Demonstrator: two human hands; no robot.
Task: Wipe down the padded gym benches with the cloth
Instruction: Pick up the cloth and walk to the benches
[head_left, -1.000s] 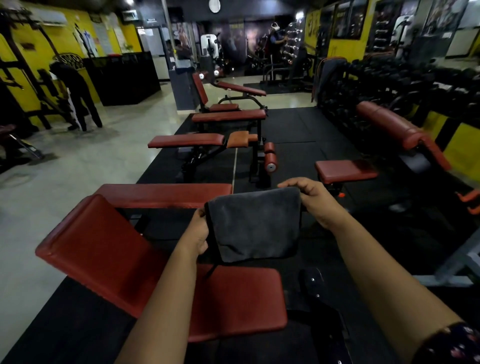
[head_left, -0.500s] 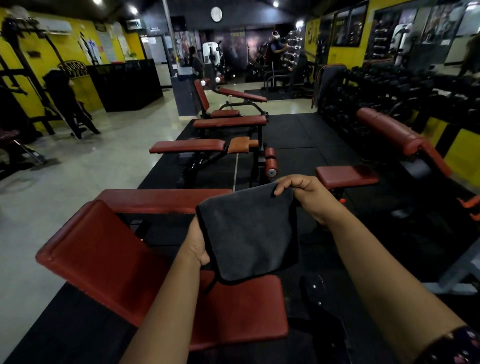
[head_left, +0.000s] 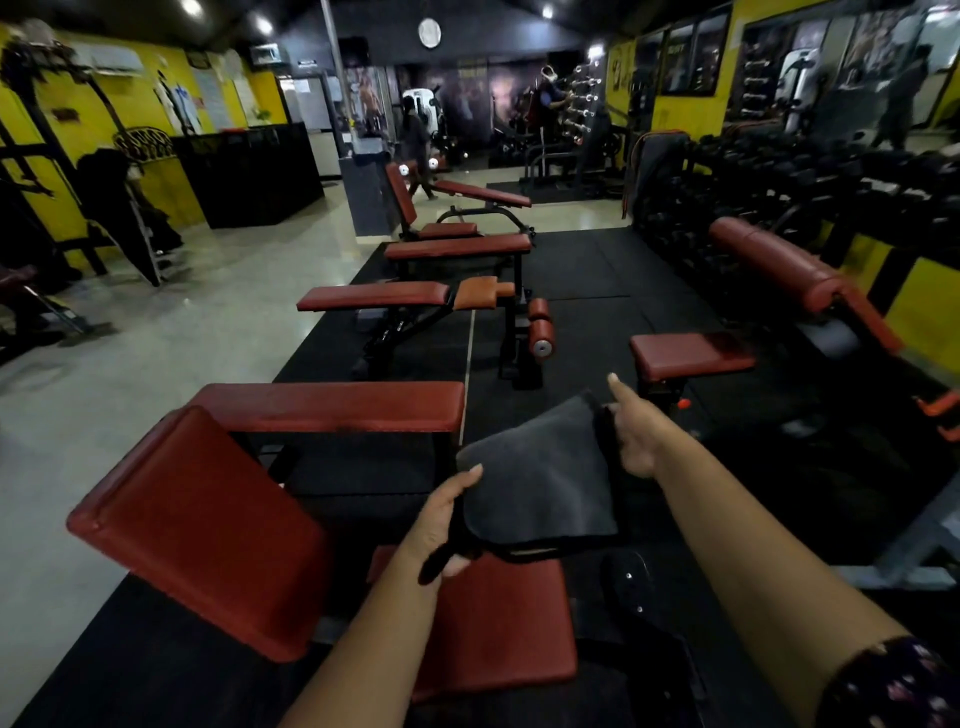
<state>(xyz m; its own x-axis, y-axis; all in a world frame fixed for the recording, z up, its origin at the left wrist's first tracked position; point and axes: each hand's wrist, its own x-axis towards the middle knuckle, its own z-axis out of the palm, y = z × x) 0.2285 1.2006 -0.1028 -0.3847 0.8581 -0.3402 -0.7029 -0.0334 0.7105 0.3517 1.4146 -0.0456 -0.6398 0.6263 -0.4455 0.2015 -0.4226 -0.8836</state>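
Left hand (head_left: 441, 525) with cloth (head_left: 545, 478) above bench (head_left: 208, 519)

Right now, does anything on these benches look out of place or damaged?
One mismatch: the orange seat pad on the mid-row bench differs from the dark red pads around it. No spill, tear or toppled bench shows.

The dark grey cloth (head_left: 540, 483) between the left hand (head_left: 441, 525) and right hand (head_left: 636, 436) looks soft and matt, a short-napped fabric with a black stitched hem. Below the left hand, the red padded bench (head_left: 208, 525) has a leather-like cover, faintly grained, with a dull sheen. Beyond the right hand the black rubber floor mat (head_left: 587, 270) is matt. Out past the left hand, the pale hard floor (head_left: 182, 353) is glossy and mirrors the lights. Ahead of both hands, the round silver end cap (head_left: 542, 347) shines like metal.
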